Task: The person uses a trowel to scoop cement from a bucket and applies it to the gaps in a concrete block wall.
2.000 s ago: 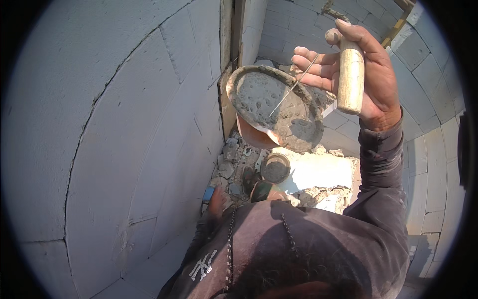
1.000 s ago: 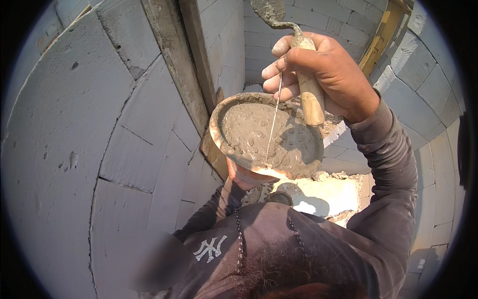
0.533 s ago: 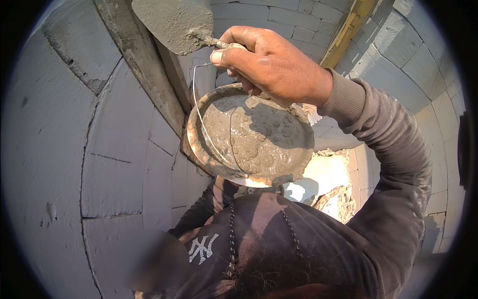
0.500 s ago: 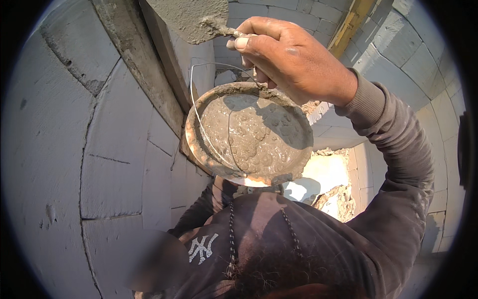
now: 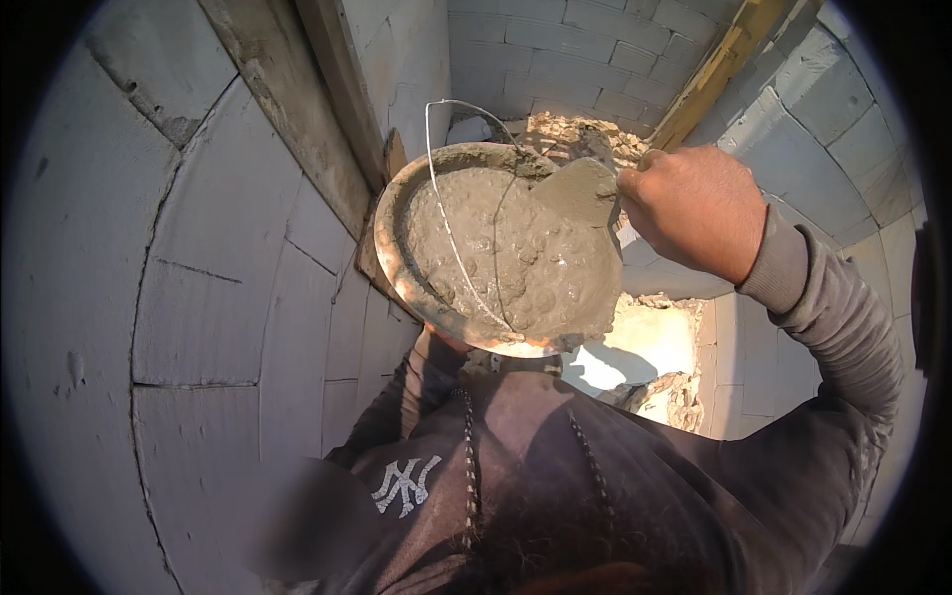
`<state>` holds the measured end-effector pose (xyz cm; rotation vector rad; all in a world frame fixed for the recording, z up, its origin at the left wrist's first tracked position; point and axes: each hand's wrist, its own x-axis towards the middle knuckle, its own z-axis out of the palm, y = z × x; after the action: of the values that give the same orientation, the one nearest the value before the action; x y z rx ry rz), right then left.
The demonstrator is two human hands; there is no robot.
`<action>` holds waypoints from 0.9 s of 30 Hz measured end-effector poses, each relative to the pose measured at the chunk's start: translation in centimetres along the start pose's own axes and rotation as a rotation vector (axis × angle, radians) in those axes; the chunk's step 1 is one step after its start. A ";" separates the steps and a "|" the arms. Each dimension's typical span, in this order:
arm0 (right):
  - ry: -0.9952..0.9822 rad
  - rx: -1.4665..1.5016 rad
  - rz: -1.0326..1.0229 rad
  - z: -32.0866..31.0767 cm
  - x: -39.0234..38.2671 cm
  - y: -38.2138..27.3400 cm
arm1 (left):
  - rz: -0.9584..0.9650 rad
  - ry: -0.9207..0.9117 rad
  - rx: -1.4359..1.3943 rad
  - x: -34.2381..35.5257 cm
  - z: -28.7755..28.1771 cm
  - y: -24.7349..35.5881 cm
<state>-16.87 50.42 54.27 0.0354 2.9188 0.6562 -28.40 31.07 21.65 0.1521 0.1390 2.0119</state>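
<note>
A round bucket (image 5: 392,268) full of wet grey mortar (image 5: 476,238) is in front of my chest, its thin wire handle (image 5: 443,203) standing up across it. In my right hand (image 5: 694,208) is a trowel (image 5: 580,193), its handle inside my closed fingers. The mortar-coated blade reaches over the right far rim and touches the mortar at that side. Only a bit of my left hand (image 5: 451,340) shows, against the near left underside of the bucket; its fingers are hidden beneath.
A wall of large grey blocks (image 5: 208,327) runs close on my left, with a wooden post (image 5: 342,79) by the bucket. Further off are another block wall (image 5: 555,59) and a yellowish timber (image 5: 724,64). Rubble (image 5: 585,134) lies beyond the bucket, and broken, sunlit material (image 5: 669,397) lies below right.
My right hand has come down and to the right, bringing the trowel from beyond the bucket to its right far rim. The bucket has shifted slightly in view.
</note>
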 end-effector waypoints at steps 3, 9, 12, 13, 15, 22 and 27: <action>-0.098 0.181 -0.069 1.7 1.2 1.0 | 0.017 0.036 -0.008 -1.0 -0.5 0.1; -0.189 0.659 -0.124 4.6 3.3 -0.3 | 0.053 0.054 -0.028 -2.3 -0.5 0.7; -0.213 0.805 -0.187 5.3 4.4 0.1 | 0.058 0.053 -0.029 -2.3 -0.1 1.3; -0.213 0.862 -0.207 5.9 4.5 0.5 | 0.053 0.050 -0.030 -2.3 0.0 1.5; -0.208 0.979 -0.233 5.2 4.8 0.5 | 0.053 0.043 -0.018 -2.0 0.2 2.4; -0.248 1.193 -0.121 -1.1 5.4 3.3 | 0.049 0.097 0.037 -3.3 -0.9 5.3; -0.245 1.077 -0.108 -9.6 6.9 5.9 | 0.048 0.019 0.014 -3.9 -1.6 8.1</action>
<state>-25.16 52.10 64.38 0.0667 2.6269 -0.8935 -34.21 24.03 21.28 0.1469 0.1629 2.0608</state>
